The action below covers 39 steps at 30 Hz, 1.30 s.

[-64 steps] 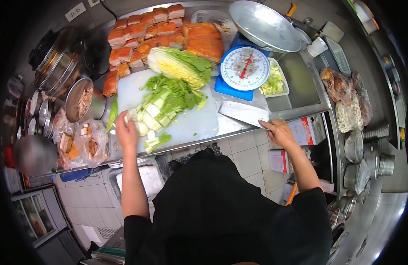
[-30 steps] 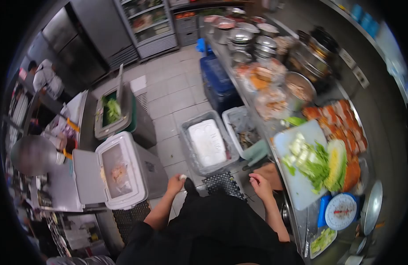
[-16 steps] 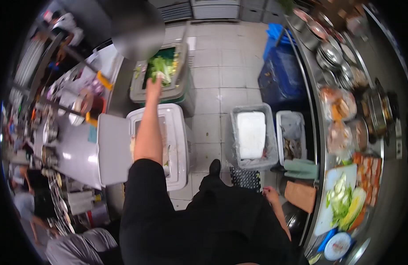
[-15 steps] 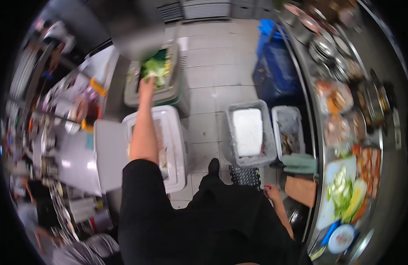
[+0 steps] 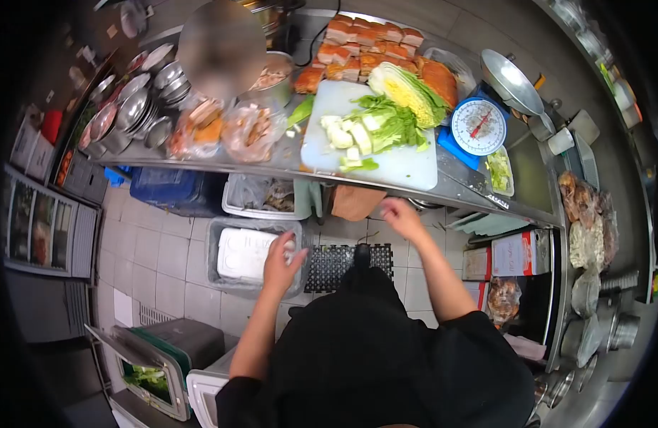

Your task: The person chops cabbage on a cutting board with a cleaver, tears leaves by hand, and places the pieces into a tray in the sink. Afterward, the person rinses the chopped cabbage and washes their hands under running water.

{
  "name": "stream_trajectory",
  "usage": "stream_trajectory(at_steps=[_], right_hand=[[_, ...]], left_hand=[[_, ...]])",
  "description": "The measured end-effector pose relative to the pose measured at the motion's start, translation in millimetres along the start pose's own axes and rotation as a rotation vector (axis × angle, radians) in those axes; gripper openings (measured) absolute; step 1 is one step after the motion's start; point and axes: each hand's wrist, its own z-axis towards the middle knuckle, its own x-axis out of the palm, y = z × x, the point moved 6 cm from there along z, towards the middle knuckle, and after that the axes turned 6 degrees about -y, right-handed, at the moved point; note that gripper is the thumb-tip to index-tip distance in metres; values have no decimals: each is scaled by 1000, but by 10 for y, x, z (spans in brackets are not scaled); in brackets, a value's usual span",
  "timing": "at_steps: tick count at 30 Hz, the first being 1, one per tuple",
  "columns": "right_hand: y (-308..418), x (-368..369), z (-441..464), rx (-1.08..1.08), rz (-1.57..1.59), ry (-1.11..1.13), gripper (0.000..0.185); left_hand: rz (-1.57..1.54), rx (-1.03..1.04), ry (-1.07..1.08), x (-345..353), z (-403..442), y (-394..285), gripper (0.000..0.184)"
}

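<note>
My left hand [image 5: 281,261] is held out with its fingers apart and nothing in them, above a clear tub [image 5: 216,277] with a white block-shaped container [image 5: 245,252] in it. My right hand [image 5: 401,217] hovers just short of the counter's front edge, fingers loosely bent, no object visible in them. On the counter a white cutting board [image 5: 407,165] carries chopped cabbage [image 5: 357,135] and a cut half of napa cabbage [image 5: 404,93]. Neither hand touches the board. A blue dial scale [image 5: 479,127] stands to its right.
Roasted pork slabs [image 5: 372,46] lie behind the board. Bagged meat [image 5: 254,130] and stacked metal bowls [image 5: 135,103] stand to the left. Below the counter are a blue bin [image 5: 168,187] and a white tub [image 5: 233,207]. A lidded bin [image 5: 176,378] with greens stands lower left.
My view has swung from the bin of greens round to the counter. My left hand, earlier reaching into that bin, is now away from it. My right hand has risen toward the counter edge.
</note>
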Motion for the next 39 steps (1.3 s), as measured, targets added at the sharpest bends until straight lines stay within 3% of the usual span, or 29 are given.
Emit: stream_trajectory(at_steps=[3,5,8,10,13,17,24,26,33,35,36,38,39], right_hand=[[86,-890,713,-144,-119,-210,42],[162,-1238,1320,-279,-239,-320,51],[132,-1248,2041,-306,-263,-359,60],[180,-1114,2316,-115,-447,-218,74],[246,-981,2374,-61,-545,-145,86],[197,-912,2535,24,-501,-37,92],[248,-740,2616,87,-480,-81,94],[240,-729,2612,153,-232,-160,90],[312,-465,2686,181,152,-404,83],[271,-322,2701,287,647,-413,75],[286,-305,2720,293,637,-419,75],[358,-182,2792,324,1155,-286,68],[385,-194,2797,331,1151,-293,68]], left_hand=[[293,378,11,644,890,-1094,72],[429,420,41,1140,1473,-1528,83],[645,446,46,1778,2208,-1799,98],[837,375,3,2040,2551,-1740,113],[743,221,43,2190,2748,-1541,119],[596,327,-22,2131,2761,-1506,107],[444,490,-152,2094,2853,-1400,88],[340,525,-207,2048,2888,-1388,84],[57,438,-139,2000,3152,-1270,84],[-79,436,-129,2006,3254,-1255,81],[-90,433,-122,2020,3304,-1247,81],[-205,410,-82,2042,3411,-1238,78],[-210,406,-75,2047,3440,-1239,78]])
